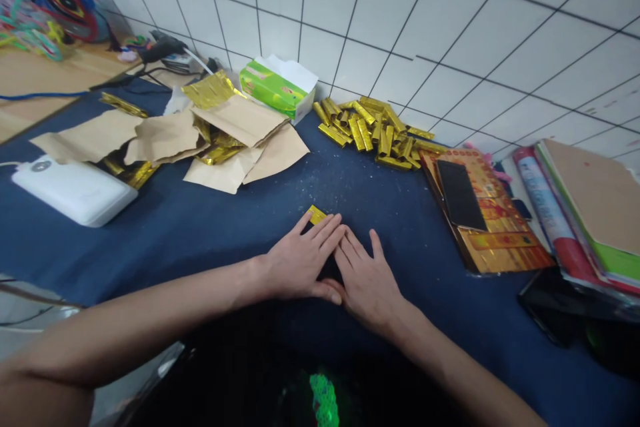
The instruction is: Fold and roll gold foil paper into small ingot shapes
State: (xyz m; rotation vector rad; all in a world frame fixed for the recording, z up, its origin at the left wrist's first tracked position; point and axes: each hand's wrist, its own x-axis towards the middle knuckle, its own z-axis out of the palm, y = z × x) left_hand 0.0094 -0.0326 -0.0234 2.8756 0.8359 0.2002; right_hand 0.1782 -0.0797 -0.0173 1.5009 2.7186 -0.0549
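Note:
My left hand lies with its fingers stretched out over a piece of gold foil paper, pressing it toward the dark blue cloth. Only one corner of the foil shows, past the left fingers; the rest is hidden. My right hand rests beside it, fingers straight and thumb raised, its fingertips touching the left fingers. Whether the right hand also touches the foil I cannot tell. Beyond both hands, toward the wall, a pile of folded gold foil strips lies on the cloth.
Torn brown paper with gold sheets lies left of the pile, before a green tissue box. A white power bank is at left. On the right, a phone rests on an orange packet near stacked notebooks.

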